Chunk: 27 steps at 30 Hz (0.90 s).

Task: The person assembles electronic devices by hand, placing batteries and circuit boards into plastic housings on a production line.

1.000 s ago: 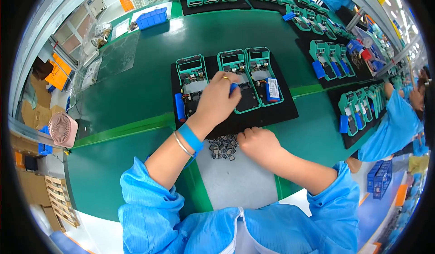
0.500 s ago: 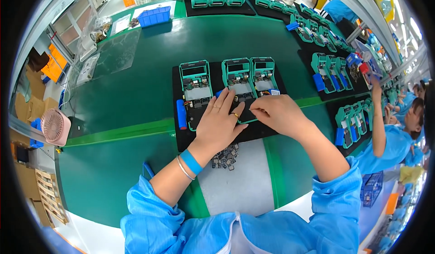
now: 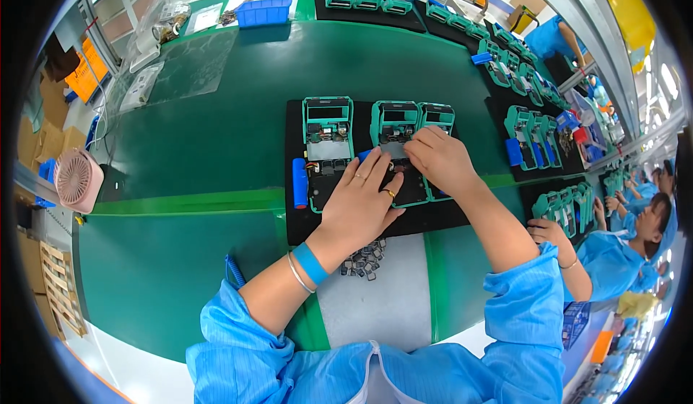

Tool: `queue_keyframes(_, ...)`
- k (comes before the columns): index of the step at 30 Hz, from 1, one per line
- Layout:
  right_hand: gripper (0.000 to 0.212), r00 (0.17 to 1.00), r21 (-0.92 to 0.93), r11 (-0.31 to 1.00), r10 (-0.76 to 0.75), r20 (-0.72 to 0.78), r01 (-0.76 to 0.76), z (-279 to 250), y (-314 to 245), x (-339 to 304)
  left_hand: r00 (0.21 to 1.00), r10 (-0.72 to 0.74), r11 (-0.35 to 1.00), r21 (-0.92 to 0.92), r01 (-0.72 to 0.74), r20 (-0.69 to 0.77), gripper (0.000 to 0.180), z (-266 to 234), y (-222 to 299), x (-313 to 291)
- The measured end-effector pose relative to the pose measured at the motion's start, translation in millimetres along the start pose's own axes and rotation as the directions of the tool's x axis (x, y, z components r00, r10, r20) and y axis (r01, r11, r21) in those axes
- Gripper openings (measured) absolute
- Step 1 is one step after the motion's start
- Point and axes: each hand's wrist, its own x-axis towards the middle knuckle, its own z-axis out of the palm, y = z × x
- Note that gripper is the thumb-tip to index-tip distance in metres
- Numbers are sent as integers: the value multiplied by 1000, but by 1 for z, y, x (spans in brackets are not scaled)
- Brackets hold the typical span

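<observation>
Left hand [image 3: 361, 206]: open, fingers spread over the lower left of the middle teal housing [image 3: 396, 134], frame centre. Right hand [image 3: 446, 164]: fingers bent over its right side; grip cannot be determined. Housing's long axis runs up-frame; neither hand clearly nearer.

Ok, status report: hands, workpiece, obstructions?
Left hand spread, right hand curled, both over middle green housing. Left hand partly hides blue pack. Right grip unclear.
</observation>
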Motion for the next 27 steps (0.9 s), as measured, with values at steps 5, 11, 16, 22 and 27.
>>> queue_keyframes(5, 14, 998, -48, 998, -40, 47, 42, 5, 1, 4, 1000, -6, 999, 32, 6, -7, 53, -1, 0, -1)
queue_keyframes(11, 15, 988, -126, 985, -106, 109, 119, 0, 0, 8, 1000, -15, 999, 37, 14, 16, 53, 0, 1, 0)
queue_keyframes(16, 15, 990, -176, 981, -54, 132, 77, 0, -7, 11, 1000, -13, 999, 43, 12, 15, 53, 1, 0, 0)
queue_keyframes(22, 13, 984, -234, 970, -17, 180, 59, -2, -13, 12, 1000, -13, 999, 40, 13, 1, 52, 0, 1, 0)
queue_keyframes(27, 12, 979, -228, 961, -118, 167, 155, -1, -7, 12, 1000, -8, 999, 50, 8, 5, 52, 2, 0, 1)
